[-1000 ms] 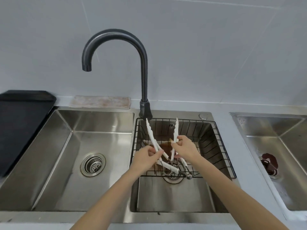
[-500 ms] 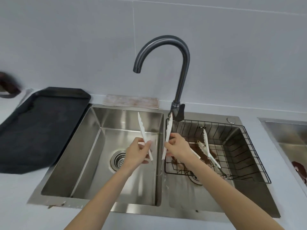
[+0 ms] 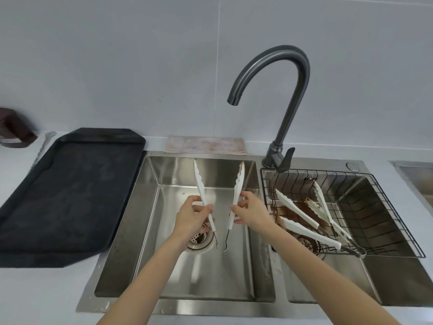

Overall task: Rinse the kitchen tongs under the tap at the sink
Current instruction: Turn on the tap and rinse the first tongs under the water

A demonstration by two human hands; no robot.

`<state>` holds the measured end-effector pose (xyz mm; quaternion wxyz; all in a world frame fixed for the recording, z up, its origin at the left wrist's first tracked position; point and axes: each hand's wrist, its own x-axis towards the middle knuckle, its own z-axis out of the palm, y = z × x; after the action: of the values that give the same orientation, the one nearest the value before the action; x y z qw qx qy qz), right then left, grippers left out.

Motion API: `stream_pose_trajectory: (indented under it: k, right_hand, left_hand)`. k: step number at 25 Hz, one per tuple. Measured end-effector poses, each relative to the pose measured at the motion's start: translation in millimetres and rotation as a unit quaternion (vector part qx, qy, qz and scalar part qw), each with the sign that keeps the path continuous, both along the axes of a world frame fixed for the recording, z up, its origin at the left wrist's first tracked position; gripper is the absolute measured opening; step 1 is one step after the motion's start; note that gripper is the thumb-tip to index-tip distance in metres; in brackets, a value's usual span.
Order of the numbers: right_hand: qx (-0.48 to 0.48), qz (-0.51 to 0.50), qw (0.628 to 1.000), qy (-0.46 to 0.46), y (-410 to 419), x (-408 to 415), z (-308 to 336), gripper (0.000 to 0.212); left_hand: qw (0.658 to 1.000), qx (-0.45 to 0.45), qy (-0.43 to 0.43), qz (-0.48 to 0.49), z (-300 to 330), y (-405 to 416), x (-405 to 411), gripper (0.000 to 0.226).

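Note:
I hold white kitchen tongs (image 3: 199,184) spread apart over the left sink basin (image 3: 234,266). My left hand (image 3: 191,219) pinches the left arm of the tongs. My right hand (image 3: 249,211) pinches the right arm, whose tip is stained brown. Both tips point up and away, and the metal hinge end hangs low near the drain (image 3: 199,239). The dark gooseneck tap (image 3: 289,97) stands behind, its spout above the left basin. No water is visible from it.
A black wire basket (image 3: 375,214) sits in the right basin and holds two more pairs of white tongs (image 3: 297,212). A black tray (image 3: 68,193) lies on the counter to the left. A folded cloth (image 3: 205,145) lies behind the sink.
Both hands carried the tongs from the wire basket in the right basin leftward over the left basin. The arms of the tongs are now spread wider. My view shifted left.

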<state>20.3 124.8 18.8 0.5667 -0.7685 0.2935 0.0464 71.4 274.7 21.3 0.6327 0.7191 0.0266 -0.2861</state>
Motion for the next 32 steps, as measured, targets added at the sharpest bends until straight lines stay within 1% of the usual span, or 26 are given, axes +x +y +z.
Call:
stream_pose_trajectory:
  k: [4,7,8,10,13,15,17,19,21,23,27,32]
  right_hand:
    - [-0.012,-0.009,1.000,-0.005,8,14,-4,0.051]
    - [-0.033,0.006,0.999,-0.005,3,19,-3,0.045]
    - [-0.043,0.000,0.999,-0.006,-3,19,-1,0.042]
    - [-0.051,-0.044,0.998,-0.009,-24,19,6,0.035]
    - [-0.082,-0.143,0.986,-0.021,-62,14,21,0.025]
    - [-0.135,-0.192,0.971,-0.039,-84,14,30,0.027]
    - [-0.205,-0.218,0.953,-0.051,-102,20,35,0.039]
    - [-0.250,-0.222,0.941,-0.051,-117,29,36,0.054]
    - [-0.257,-0.217,0.941,-0.039,-125,38,34,0.059]
    - [-0.258,-0.208,0.943,-0.029,-131,44,25,0.054]
    - [-0.274,-0.208,0.938,-0.044,-133,51,10,0.035]
    - [-0.282,-0.215,0.934,-0.048,-133,55,4,0.031]
  left_hand:
    - [0.999,-0.010,0.032,0.005,-11,7,18,0.017]
    - [0.999,0.002,0.050,0.003,-23,8,28,0.004]
    - [0.999,0.011,0.052,0.000,-26,7,31,0.005]
    - [0.998,0.030,0.060,-0.003,-33,4,35,0.011]
    - [0.996,0.052,0.075,0.006,-39,0,38,0.018]
    - [0.995,0.061,0.080,0.013,-41,-4,39,0.018]
    - [0.994,0.070,0.077,0.018,-41,-8,41,0.018]
    - [0.994,0.078,0.068,0.023,-41,-12,43,0.017]
    - [0.994,0.085,0.067,0.027,-39,-15,45,0.018]
    - [0.993,0.087,0.071,0.033,-39,-18,46,0.020]
    - [0.992,0.095,0.072,0.049,-40,-19,46,0.023]
    - [0.990,0.097,0.082,0.053,-43,-21,44,0.020]
